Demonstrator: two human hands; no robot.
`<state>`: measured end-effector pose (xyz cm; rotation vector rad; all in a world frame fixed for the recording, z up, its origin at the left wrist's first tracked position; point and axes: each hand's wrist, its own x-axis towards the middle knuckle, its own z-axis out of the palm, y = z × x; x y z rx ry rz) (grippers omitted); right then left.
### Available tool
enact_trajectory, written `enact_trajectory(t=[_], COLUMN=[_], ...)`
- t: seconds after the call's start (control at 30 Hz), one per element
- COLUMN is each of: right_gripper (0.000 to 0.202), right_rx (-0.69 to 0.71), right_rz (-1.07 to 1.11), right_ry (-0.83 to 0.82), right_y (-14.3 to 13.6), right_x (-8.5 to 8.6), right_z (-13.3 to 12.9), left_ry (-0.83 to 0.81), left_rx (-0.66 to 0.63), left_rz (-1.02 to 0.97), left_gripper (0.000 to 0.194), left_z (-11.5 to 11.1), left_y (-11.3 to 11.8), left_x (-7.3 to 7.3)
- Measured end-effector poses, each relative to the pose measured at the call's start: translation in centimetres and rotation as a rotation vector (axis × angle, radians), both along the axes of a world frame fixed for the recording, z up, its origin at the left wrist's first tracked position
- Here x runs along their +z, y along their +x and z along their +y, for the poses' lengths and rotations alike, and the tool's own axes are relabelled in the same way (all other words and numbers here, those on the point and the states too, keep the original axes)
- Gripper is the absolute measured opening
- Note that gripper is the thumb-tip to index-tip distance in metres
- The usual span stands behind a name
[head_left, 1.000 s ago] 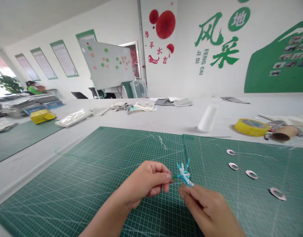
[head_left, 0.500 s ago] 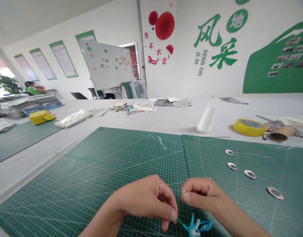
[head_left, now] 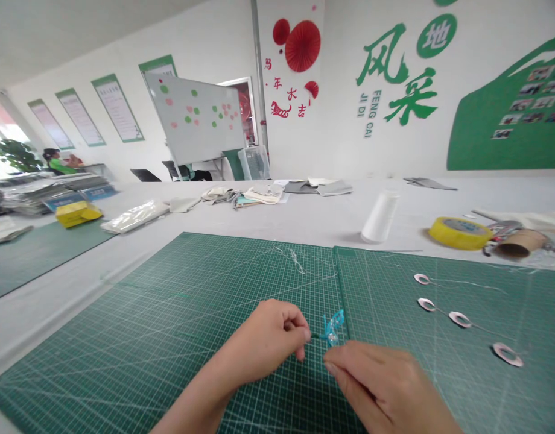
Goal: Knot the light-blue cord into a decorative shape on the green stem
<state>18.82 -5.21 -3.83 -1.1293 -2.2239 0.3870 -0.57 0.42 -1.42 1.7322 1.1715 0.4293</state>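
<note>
My left hand (head_left: 274, 335) pinches the thin green stem (head_left: 316, 336) of a small blue flower (head_left: 334, 325) with clear, shiny beads. The flower points to the right, above the cutting mats. Just below it, my right hand (head_left: 380, 378) has its thumb and forefinger pressed together, the tips close to the lower petals. Whether those fingertips hold a part of the flower or a thread is too small to make out. Several pale pink rings with thin wires, one of them this ring (head_left: 460, 319), lie on the right-hand green cutting mat (head_left: 467, 386).
White thread scraps (head_left: 296, 260) lie on the left mat (head_left: 160, 313). Behind the mats stand a white thread cone (head_left: 380, 217), a yellow tape roll (head_left: 460, 233) and a cardboard tube (head_left: 522, 243). Fabric pieces (head_left: 259, 194) and a yellow box (head_left: 78, 213) are farther left. A person (head_left: 58, 161) sits in the background.
My left hand has lifted the flower up and away from me, turning it upward. My right hand has come down below it, its fingertips now close to the petals.
</note>
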Motion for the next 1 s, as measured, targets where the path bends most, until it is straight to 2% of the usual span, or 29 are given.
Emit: enact_trajectory(t=[0.1, 0.27, 0.43, 0.6, 0.8, 1.0], right_gripper=[0.034, 0.034, 0.033, 0.032, 0.029, 0.026], right_rx=[-0.021, -0.052, -0.115, -0.154, -0.167, -0.155], right_rz=[-0.061, -0.177, -0.115, -0.019, 0.077, 0.143], right_ry=[0.06, 0.066, 0.051, 0.059, 0.03, 0.008], right_y=[-0.2, -0.3, -0.1, 0.1, 0.4, 0.2], right_x=[-0.4, -0.6, -0.9, -0.9, -1.0, -1.3], right_z=[-0.1, 0.0, 0.3, 0.5, 0.7, 0.6], left_ry=[-0.079, -0.273, -0.416, -0.481, -0.461, -0.289], left_rx=[0.032, 0.064, 0.033, 0.04, 0.062, 0.093], left_rz=[-0.074, -0.272, -0.425, -0.508, -0.518, -0.408], left_gripper=[0.014, 0.013, 0.013, 0.014, 0.015, 0.011], left_z=[0.1, 0.3, 0.2, 0.0, 0.0, 0.1], left_y=[0.1, 0.3, 0.2, 0.2, 0.2, 0.2], left_x=[0.4, 1.0, 1.1, 1.4, 1.3, 1.6])
